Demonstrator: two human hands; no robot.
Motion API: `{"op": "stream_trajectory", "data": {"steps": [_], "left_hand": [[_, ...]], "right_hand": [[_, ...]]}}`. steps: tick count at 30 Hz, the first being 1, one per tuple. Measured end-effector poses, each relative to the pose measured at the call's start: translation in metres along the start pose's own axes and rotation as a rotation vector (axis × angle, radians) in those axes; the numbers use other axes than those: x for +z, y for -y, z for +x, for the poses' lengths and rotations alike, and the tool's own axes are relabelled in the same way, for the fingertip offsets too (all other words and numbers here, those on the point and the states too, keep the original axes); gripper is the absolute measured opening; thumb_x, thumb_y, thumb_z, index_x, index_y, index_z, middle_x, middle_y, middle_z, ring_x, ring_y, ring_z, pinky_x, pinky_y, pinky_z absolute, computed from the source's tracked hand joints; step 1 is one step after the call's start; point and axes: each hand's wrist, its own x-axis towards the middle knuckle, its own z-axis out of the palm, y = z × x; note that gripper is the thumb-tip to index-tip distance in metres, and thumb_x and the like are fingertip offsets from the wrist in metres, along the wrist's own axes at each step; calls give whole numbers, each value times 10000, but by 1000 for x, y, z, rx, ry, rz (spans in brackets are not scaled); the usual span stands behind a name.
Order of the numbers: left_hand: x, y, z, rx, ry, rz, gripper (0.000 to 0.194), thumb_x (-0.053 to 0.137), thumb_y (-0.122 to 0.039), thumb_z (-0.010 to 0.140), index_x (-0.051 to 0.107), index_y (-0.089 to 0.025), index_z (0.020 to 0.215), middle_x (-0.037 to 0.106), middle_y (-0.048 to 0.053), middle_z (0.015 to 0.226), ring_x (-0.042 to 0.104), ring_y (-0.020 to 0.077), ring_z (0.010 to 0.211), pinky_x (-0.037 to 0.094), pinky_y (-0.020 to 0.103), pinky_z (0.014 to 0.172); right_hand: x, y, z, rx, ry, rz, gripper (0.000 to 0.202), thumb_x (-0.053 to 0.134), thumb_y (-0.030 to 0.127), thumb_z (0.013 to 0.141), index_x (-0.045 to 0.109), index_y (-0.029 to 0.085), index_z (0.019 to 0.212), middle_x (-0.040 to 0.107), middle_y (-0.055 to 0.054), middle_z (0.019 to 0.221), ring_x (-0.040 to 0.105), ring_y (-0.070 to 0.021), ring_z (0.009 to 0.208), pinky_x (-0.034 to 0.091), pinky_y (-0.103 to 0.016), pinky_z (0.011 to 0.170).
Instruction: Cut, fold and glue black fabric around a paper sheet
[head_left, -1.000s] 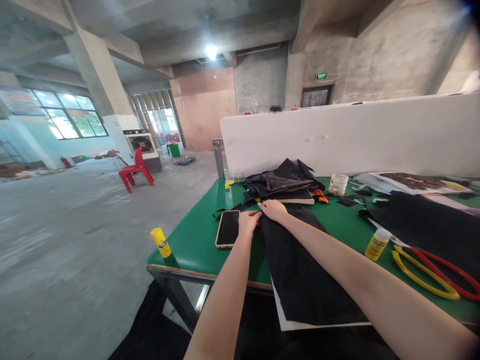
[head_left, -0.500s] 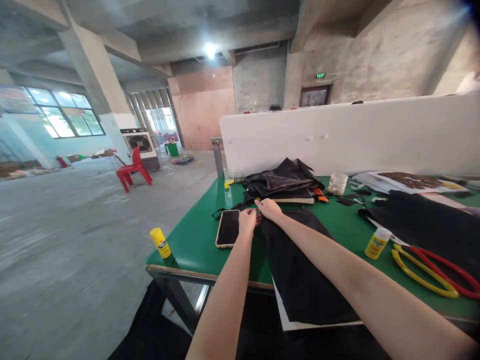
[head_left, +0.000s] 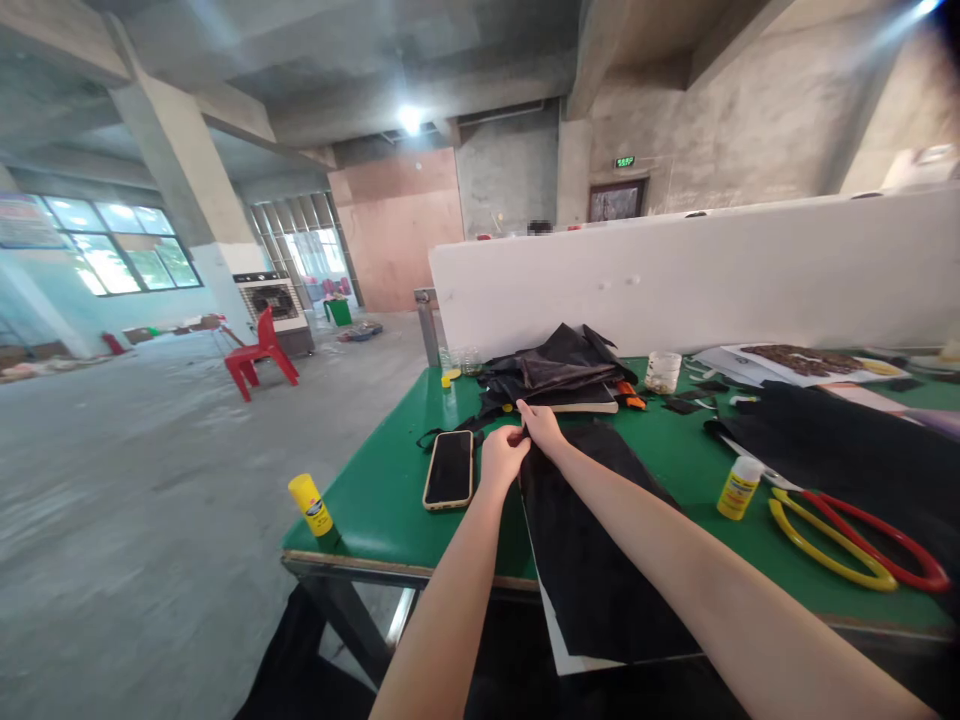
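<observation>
A black cloth sheet lies over a white board that shows along its left and lower edges. At the sheet's far left corner, my right hand is closed with its fingers pinching the cloth. My left hand meets it there, fingers curled and pressed to the same corner; its fingertips are partly hidden. Left of that hand lies a phone in a pale case. Just beyond both hands is a pile of crumpled black cloth on a thick pad.
On the green table a yellow glue stick stands near the left corner. A second glue stick, red-and-yellow-handled scissors, a jar and more black cloth are at right. A white partition borders the back.
My left hand has closed up against my right at the cloth's corner; before, its fingers were a little apart from it. The whole view has shifted slightly.
</observation>
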Motion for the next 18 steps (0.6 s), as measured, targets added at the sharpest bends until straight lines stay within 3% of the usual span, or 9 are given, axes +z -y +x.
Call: {"op": "stream_trajectory", "data": {"steps": [4, 11, 14, 18], "left_hand": [[-2, -3, -4, 80, 1, 163, 168, 607, -136, 745, 660, -157, 902, 694, 45, 844, 632, 144, 771, 469, 255, 742], [-6, -16, -22, 309, 55, 425, 162, 545, -150, 808, 649, -195, 924, 668, 40, 910, 592, 179, 867, 422, 307, 817], [-5, -23, -27, 438, 123, 530, 163, 517, -149, 826, 658, -198, 891, 660, 45, 883, 572, 199, 881, 391, 352, 860], [-2, -28, -31, 565, 208, 637, 173, 494, -159, 842, 664, -186, 847, 649, 57, 854, 553, 215, 921, 399, 357, 854]], "right_hand": [[-21, 5, -4, -144, 55, -12, 288, 495, 369, 880, 571, 135, 1029, 595, -42, 995, 587, -166, 851, 501, -349, 745], [-89, 4, -38, -456, 211, -130, 157, 537, 274, 844, 635, 159, 888, 641, -34, 919, 581, -157, 873, 445, -354, 834], [-101, -2, -57, -534, 234, -180, 139, 542, 216, 798, 670, 191, 844, 658, -37, 922, 575, -170, 901, 419, -310, 856], [-102, -13, -74, -605, 268, -223, 138, 558, 231, 778, 678, 204, 839, 661, -41, 924, 576, -174, 902, 427, -280, 831]]}}
